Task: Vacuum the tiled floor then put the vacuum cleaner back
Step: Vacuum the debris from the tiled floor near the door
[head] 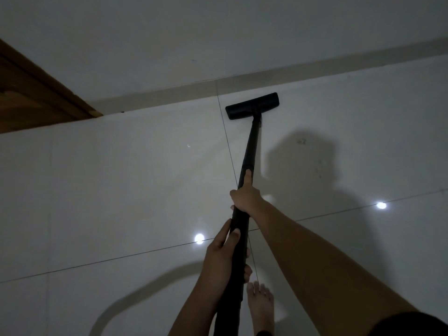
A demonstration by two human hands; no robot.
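Both of our hands grip one black vacuum wand (249, 151), seen from above as we look down at pale floor tiles (121, 190). Our right hand (244, 196) is the forward one: it is wrapped around the wand about halfway along, thumb laid straight up the tube toward the far end, with the arm reaching in from the lower right and nearly straight. Our left hand (221, 255) is clamped on the same wand lower down and closer to our body, fingers curled round it from the left, the forearm rising from the bottom edge.

From our hands the wand runs away from us and slightly to the right, its long axis pointing at the wall (218, 32). At its far end the flat black floor head (252, 105) rests on the tiles, set crosswise to the wand and lying just beside the pale skirting strip (169, 92) at the foot of the wall. A wooden door frame (36, 93) is at the left. One bare foot (260, 304) stands just right of the wand's near end. We judge the vacuuming under way; with the head so near the wall, the stroke likely turns back toward us.
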